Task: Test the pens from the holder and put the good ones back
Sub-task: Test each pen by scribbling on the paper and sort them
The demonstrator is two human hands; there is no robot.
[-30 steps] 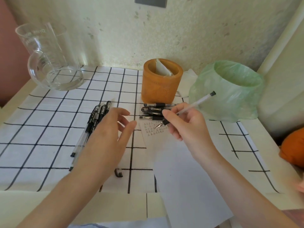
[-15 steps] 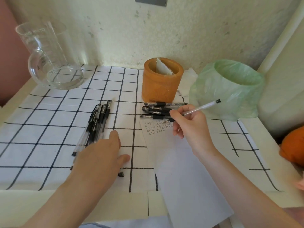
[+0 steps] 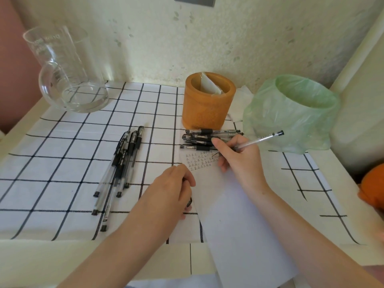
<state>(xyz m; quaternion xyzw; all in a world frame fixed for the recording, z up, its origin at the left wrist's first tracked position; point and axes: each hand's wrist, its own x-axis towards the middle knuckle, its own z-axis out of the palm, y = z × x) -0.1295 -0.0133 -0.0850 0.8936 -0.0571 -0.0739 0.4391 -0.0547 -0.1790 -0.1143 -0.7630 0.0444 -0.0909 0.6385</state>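
While the right hand (image 3: 239, 161) works at the sheet of paper (image 3: 239, 215), its grip is closed round a clear pen (image 3: 259, 140). Thumb and fingers pinch the barrel low down, and the tip sits at the rows of small test marks (image 3: 199, 163).

Left hand (image 3: 172, 190): rests at the sheet's left edge, fingers curled under. A small dark piece (image 3: 188, 203) shows beneath them, possibly a cap. I cannot tell whether that grip holds it.

Holder (image 3: 207, 104): orange, upright on the worktop behind the marks. No pens are visible inside, only a folded white slip.

Pens: one bundle (image 3: 207, 138) lies crosswise just in front of the holder, right beside the writing fingers. A second bundle (image 3: 122, 163) lies lengthwise on the checked cloth (image 3: 62, 163), well to the left.

Risks, as judged:
- The sheet may skate on the cloth if the left hand eases off, spoiling the stroke.
- The writing knuckles may knock the near bundle and roll pens onto the marks.
- Nothing labels the two bundles, so a tested pen could be set down with the wrong lot.
- The heel of the hand may smear fresh ink.
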